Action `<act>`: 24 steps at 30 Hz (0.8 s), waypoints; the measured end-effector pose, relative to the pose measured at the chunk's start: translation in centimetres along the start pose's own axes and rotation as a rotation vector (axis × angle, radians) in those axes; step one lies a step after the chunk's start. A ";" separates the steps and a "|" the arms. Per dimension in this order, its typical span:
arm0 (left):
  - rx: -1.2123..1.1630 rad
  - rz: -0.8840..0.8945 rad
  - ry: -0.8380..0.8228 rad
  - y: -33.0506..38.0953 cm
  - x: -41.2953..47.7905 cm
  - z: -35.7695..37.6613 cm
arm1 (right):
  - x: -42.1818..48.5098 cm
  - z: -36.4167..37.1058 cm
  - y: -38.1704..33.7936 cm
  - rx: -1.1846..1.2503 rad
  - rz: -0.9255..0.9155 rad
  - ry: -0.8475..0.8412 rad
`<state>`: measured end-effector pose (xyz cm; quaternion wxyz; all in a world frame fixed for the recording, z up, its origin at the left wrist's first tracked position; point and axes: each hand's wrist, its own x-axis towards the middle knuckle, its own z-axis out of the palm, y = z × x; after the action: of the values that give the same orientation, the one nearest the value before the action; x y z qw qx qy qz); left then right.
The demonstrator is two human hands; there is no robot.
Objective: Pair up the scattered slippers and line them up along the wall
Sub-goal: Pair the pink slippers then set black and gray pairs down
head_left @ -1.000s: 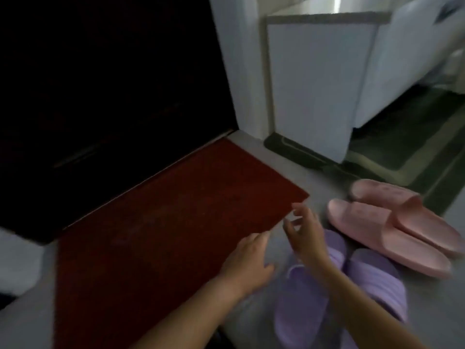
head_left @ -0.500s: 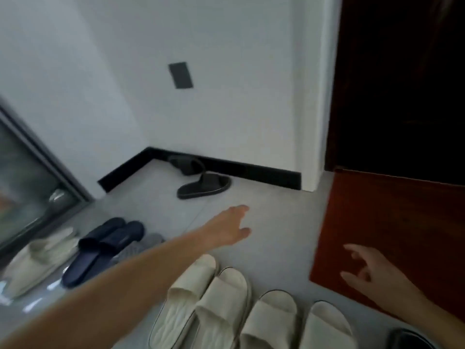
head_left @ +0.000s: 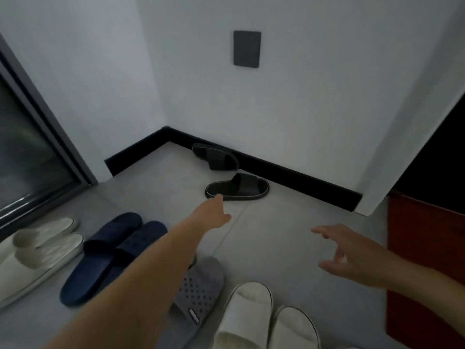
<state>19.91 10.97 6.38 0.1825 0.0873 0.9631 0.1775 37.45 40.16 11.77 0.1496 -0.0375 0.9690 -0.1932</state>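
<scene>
Left hand (head_left: 211, 214) seemingly beside black slipper (head_left: 237, 189)

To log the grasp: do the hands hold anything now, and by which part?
Nothing is held. The left hand reaches toward a black slipper; the right hand is open.

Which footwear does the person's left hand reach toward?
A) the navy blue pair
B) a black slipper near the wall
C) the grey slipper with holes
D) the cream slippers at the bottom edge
B: the left hand is stretched out, fingers straight, with its fingertips at the near edge of the black slipper lying by the baseboard; whether they touch cannot be told.
</scene>
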 end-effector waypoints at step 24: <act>0.338 -0.055 0.032 3.0 -0.2 -14.4 | 17.2 4.7 -9.9 0.651 0.287 0.118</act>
<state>14.93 9.23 20.07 0.1548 0.0873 0.9840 0.0094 22.62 27.06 6.70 0.1233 0.1596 0.8590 -0.4705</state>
